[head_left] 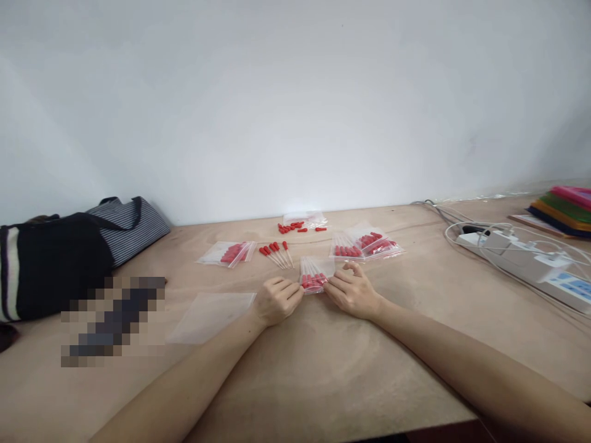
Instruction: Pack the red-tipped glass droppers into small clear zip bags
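Note:
A small clear zip bag [316,268] holds several droppers with red bulbs and thin pale stems, the bulbs toward me. My left hand [279,299] pinches the near left corner of this bag, and my right hand [351,290] grips its near right edge with fingers curled. Just behind lie several loose droppers [276,248], fanned out with red bulbs facing away. Filled bags stand to both sides: one bag [227,253] at the left and overlapping bags [367,243] at the right. Loose red bulbs [290,227] lie near the wall by another clear bag [305,217].
A flat clear bag [210,315] lies beside my left forearm. Dark and striped bags [60,258] stand on the left, near a blurred-out dark item [115,323]. On the right are a power strip [530,261] with tangled white cables and a stack of coloured folders [566,209].

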A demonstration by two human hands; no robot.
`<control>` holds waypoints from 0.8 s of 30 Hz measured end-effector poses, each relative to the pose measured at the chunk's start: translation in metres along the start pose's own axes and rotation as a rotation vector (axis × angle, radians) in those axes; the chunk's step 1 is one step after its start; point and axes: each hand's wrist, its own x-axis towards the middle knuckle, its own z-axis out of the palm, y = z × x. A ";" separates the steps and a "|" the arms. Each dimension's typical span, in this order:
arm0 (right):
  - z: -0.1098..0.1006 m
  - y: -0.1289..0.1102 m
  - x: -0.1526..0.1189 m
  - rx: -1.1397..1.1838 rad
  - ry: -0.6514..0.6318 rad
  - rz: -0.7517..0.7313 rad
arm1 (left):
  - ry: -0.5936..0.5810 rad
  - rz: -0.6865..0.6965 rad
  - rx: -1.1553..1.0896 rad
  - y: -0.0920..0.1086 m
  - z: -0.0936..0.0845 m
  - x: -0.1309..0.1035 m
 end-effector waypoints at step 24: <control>0.008 -0.009 0.013 0.085 0.082 0.042 | 0.102 -0.049 -0.180 0.003 0.003 0.008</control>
